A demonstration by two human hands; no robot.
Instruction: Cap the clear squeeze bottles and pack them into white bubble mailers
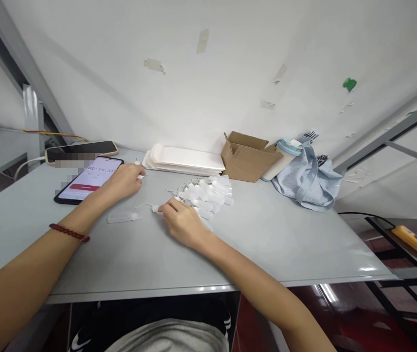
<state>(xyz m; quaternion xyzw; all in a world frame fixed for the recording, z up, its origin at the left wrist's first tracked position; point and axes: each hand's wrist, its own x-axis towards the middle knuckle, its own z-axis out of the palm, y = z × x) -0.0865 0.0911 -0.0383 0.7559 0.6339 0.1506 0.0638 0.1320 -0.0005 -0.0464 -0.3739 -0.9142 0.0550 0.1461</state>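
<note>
Toward bench's (pixel 267 244) back edge, left hand (pixel 129 179): pinching white bit (pixel 141 177), looks like
Nearer front edge, right hand (pixel 181 218): pinching stringed piece (pixel 155 209)
Clear piece (pixel 119 218): probably light, slick, kinda bendy; grab mid-body

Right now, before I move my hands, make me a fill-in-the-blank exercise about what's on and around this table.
1. A dark red bracelet circles the ____ arm.
2. The left hand is farther from the pile of translucent pieces than the ____ hand.
3. The cup has a light ____ lid.
4. The open box is made of brown ____.

Missing words: left; right; blue; cardboard.
</note>
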